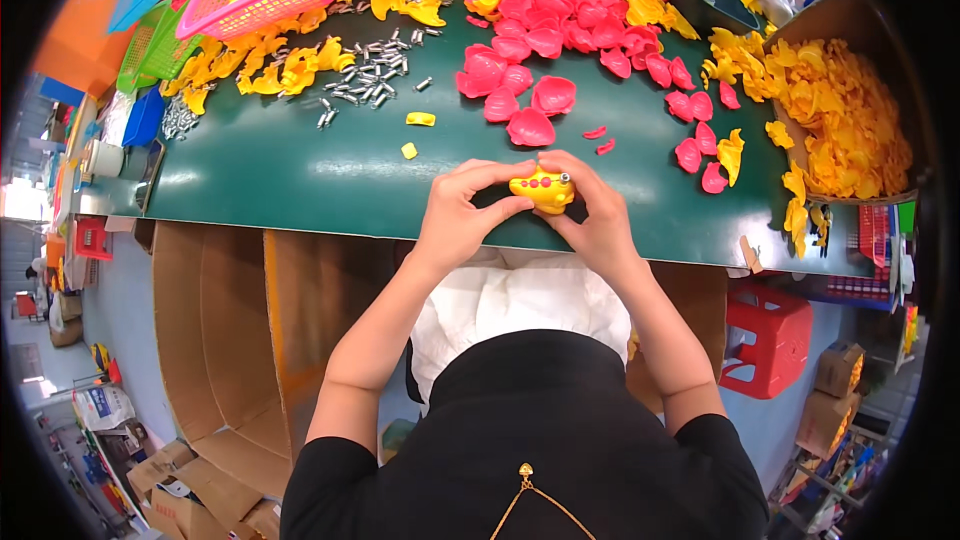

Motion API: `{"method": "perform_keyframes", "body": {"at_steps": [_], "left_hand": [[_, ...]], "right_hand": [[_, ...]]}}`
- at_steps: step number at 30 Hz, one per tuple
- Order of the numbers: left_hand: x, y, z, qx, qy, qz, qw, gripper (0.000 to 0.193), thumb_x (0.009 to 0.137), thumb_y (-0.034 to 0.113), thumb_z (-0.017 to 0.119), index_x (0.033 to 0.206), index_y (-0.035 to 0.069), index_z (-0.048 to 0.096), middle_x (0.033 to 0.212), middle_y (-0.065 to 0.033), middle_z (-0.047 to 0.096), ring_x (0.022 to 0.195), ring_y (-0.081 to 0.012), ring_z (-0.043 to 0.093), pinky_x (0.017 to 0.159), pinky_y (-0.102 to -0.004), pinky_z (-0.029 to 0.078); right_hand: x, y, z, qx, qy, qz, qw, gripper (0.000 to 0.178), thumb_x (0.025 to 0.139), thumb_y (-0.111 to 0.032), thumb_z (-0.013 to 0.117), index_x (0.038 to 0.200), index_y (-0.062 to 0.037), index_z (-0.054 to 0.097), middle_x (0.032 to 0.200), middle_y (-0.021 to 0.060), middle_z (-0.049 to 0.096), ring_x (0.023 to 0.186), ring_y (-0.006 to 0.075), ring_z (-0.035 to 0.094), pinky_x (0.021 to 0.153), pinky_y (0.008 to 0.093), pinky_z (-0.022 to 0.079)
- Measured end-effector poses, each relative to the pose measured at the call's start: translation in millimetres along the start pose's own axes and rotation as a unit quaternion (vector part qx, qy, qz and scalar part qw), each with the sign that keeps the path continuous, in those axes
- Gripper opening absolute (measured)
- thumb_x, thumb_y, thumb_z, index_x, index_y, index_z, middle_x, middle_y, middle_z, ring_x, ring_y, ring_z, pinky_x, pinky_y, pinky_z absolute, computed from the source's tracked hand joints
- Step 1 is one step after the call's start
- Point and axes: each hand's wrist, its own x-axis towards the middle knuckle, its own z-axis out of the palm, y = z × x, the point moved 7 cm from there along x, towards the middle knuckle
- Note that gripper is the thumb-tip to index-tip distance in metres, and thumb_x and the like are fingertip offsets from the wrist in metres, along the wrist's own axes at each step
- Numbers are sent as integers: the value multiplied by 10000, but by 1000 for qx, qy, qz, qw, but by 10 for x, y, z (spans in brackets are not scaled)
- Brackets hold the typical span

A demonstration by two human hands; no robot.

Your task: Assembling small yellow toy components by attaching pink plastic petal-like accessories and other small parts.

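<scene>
Close to the table's front edge, my left hand and my right hand hold a small yellow plastic toy part between them. Red round spots run along its face, and a small silver metal piece shows at its right end. Fingers and thumbs of both hands pinch it from either side. Beyond my left hand lie a yellow curved piece and a smaller yellow bit. Past my right hand are two small red strips and several red plastic shells.
On the green table, silver metal cylinders lie scattered at the far left near a pink basket. A cardboard box of yellow parts stands at right. A red stool and open cardboard boxes are below.
</scene>
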Motion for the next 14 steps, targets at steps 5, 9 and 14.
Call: {"method": "perform_keyframes", "body": {"at_steps": [5, 9, 14], "left_hand": [[-26, -105, 9, -68, 11, -42, 997, 330, 789, -57, 710, 1114, 0, 688, 1110, -133, 686, 954, -155, 660, 882, -281, 533], [-14, -194, 2, -211, 46, -98, 971, 283, 824, -89, 669, 1099, -24, 684, 1116, -143, 680, 968, -154, 654, 877, -275, 543], [-18, -165, -54, -179, 80, -52, 979, 275, 826, -83, 673, 1096, -33, 682, 1087, -134, 686, 952, -158, 660, 866, -272, 546]], "right_hand": [[33, -11, 1, 56, -38, 50, 996, 515, 787, -2, 733, 1264, -56, 547, 1316, 111, 549, 1124, 209, 596, 947, 323, 481], [63, 92, 75, 199, -15, 47, 979, 444, 815, 4, 709, 1235, -25, 570, 1335, 113, 518, 1150, 183, 556, 978, 324, 453], [106, 133, 164, 269, 9, 79, 960, 414, 819, 11, 707, 1213, -4, 580, 1308, 124, 538, 1135, 174, 555, 985, 313, 447]]}}
